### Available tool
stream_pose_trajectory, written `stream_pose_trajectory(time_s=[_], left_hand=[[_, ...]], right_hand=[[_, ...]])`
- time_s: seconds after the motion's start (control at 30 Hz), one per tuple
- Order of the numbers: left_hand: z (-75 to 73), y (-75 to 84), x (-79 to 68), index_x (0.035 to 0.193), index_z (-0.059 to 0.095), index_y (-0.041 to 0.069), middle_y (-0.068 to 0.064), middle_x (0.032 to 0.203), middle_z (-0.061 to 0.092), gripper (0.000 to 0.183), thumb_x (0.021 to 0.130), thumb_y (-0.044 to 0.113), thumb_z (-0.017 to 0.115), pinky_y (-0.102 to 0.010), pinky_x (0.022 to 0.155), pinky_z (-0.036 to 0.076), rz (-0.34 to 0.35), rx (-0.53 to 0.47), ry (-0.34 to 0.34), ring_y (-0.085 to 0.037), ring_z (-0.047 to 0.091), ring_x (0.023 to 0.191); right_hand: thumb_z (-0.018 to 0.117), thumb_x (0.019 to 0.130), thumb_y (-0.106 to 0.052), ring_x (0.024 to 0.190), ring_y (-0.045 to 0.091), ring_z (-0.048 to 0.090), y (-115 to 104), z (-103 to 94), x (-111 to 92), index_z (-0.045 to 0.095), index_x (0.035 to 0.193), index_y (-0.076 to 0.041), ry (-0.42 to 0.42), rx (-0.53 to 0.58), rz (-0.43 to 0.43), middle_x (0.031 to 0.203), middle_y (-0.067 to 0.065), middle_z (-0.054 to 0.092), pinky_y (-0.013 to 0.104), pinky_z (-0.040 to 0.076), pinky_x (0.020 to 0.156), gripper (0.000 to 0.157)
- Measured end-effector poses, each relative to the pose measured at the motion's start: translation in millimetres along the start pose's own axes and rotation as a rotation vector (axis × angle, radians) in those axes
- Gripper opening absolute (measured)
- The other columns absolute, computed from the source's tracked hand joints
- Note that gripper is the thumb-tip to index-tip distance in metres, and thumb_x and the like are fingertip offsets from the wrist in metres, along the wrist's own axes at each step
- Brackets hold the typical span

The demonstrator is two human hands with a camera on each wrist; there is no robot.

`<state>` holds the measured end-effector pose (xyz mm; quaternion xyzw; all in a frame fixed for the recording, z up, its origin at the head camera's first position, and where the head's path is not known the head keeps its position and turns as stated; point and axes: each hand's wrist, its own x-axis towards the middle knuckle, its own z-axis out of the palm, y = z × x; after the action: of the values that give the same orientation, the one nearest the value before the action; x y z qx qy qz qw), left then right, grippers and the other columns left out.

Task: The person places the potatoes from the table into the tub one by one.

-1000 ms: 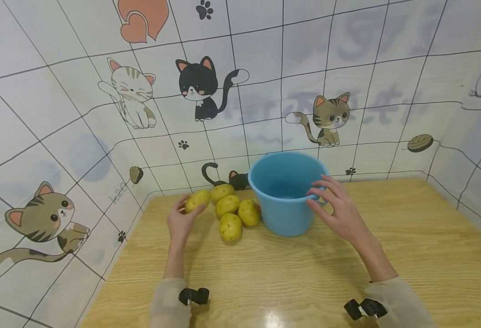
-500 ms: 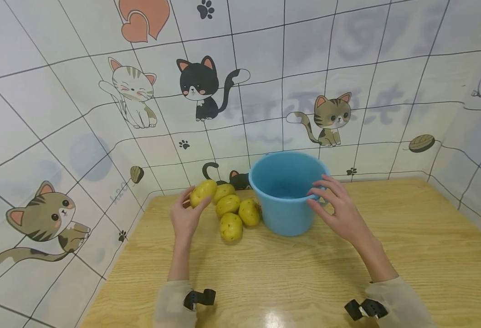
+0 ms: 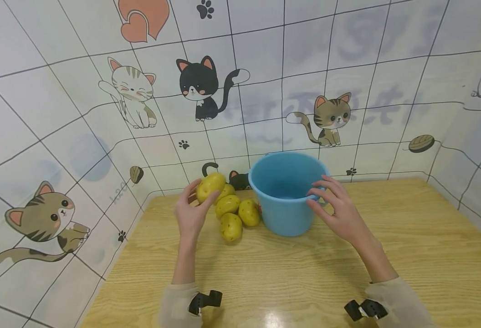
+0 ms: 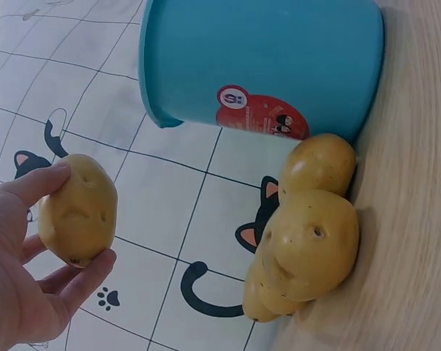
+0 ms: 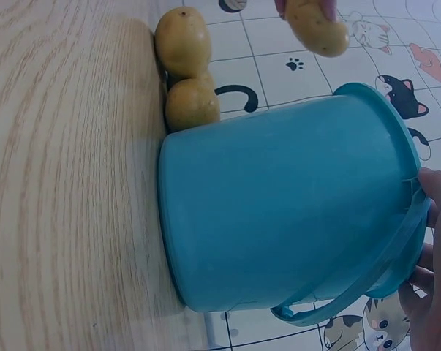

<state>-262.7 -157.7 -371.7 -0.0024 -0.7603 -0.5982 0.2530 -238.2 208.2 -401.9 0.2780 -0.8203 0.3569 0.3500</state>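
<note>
My left hand (image 3: 191, 212) grips a yellow potato (image 3: 211, 187) between thumb and fingers, raised above the tabletop. In the left wrist view the held potato (image 4: 80, 212) hangs apart from the others, against the patterned wall. Several more potatoes (image 3: 228, 207) lie clustered on the table, just left of a light blue bucket (image 3: 287, 216). The right hand (image 3: 339, 209) holds the bucket's right rim, its fingers over the edge and the thumb outside. In the right wrist view the bucket's handle (image 5: 352, 289) hangs down along its side. Part of the bucket's inside is hidden from the head view.
A wood-grain table (image 3: 265, 278) carries everything. Tiled walls (image 3: 261, 91) with cartoon cats stand close behind and at both sides. A red label (image 4: 260, 113) shows on the bucket's side in the left wrist view.
The left hand has lifted its potato from beside the cluster and carried it up and to the right, nearer the bucket. The right hand and the bucket have stayed in place.
</note>
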Motion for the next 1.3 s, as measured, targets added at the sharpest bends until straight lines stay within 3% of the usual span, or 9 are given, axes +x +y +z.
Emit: stream_pose_trajectory(time_s=[0.17, 0.63, 0.97, 1.3], left_hand=[[2.5, 8.8, -2.4, 0.131, 0.066, 0.015, 0.003, 0.129, 0.062, 0.062, 0.077, 0.034, 0.089, -0.040, 0.086, 0.056, 0.031, -0.023, -0.010, -0.022, 0.061, 0.109], [20.7, 28.2, -10.6, 0.128, 0.069, 0.018, 0.004, 0.126, 0.065, 0.057, 0.077, 0.034, 0.090, -0.035, 0.080, 0.059, 0.119, -0.100, -0.048, -0.020, 0.063, 0.105], [42.2, 33.6, -16.8, 0.128, 0.068, 0.012, -0.002, 0.124, 0.066, 0.058, 0.077, 0.028, 0.090, -0.038, 0.081, 0.060, 0.214, -0.096, -0.116, -0.023, 0.063, 0.103], [58.3, 40.9, -18.1, 0.126, 0.069, 0.014, 0.002, 0.121, 0.068, 0.057, 0.075, 0.026, 0.092, -0.037, 0.081, 0.060, 0.263, -0.087, -0.147, -0.019, 0.063, 0.099]], right_hand=[[0.074, 0.089, -0.006, 0.140, 0.040, 0.037, -1.3, -0.4, 0.3, 0.072, 0.106, -0.013, -0.005, 0.001, 0.014, 0.123, 0.014, 0.061, 0.066, 0.030, 0.111, 0.019], [0.074, 0.088, -0.005, 0.140, 0.042, 0.037, -2.5, -1.5, 0.6, 0.072, 0.107, -0.013, -0.009, -0.002, 0.006, 0.123, 0.015, 0.061, 0.065, 0.027, 0.113, 0.021], [0.074, 0.088, -0.004, 0.141, 0.041, 0.037, -2.0, -0.6, 1.2, 0.072, 0.107, -0.014, -0.009, 0.003, 0.012, 0.124, 0.015, 0.061, 0.066, 0.027, 0.112, 0.022], [0.074, 0.088, -0.005, 0.141, 0.041, 0.037, -0.8, 0.4, 0.9, 0.072, 0.107, -0.015, -0.004, 0.001, 0.008, 0.123, 0.013, 0.062, 0.066, 0.027, 0.112, 0.022]])
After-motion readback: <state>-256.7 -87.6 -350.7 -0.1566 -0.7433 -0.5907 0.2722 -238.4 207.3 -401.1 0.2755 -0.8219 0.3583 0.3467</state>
